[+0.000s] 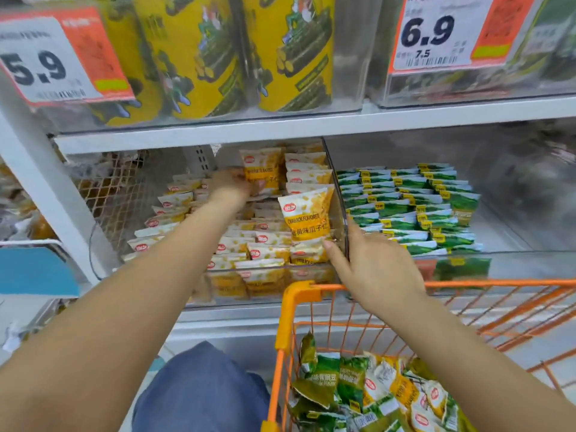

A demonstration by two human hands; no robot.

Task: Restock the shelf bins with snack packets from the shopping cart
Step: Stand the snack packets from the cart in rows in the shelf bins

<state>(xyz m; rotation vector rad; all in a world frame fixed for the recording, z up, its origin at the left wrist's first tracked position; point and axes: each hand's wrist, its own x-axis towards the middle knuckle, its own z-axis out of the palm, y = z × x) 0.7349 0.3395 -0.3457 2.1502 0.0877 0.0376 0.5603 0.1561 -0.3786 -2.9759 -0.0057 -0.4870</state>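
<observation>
The left hand (232, 182) reaches deep into the clear shelf bin (274, 272) of yellow snack packets, its grip curled round an upright yellow packet (261, 169) near the bin's back edge. The right hand (374, 272) is at the bin's front right corner, thumb pressed against the foot of a second upright yellow packet (307, 213) printed "CRAB ROE FLAVORED", the fingers on the far side of the clear divider (338, 188); whether that grip truly pinches the packet I cannot tell. Rows of the same yellow packets (249, 241) lie stacked across the bin floor. Beyond the divider, the neighbouring bin holds stacked green packets (411, 207). The orange shopping cart (299, 297) stands just below the shelf's front edge, with mixed green and yellow loose packets (374, 394) heaped inside. On the upper shelf (218, 132) stand yellow canisters (286, 51) behind price tags reading 5.9 (46, 67) and 6.9 (436, 35).
</observation>
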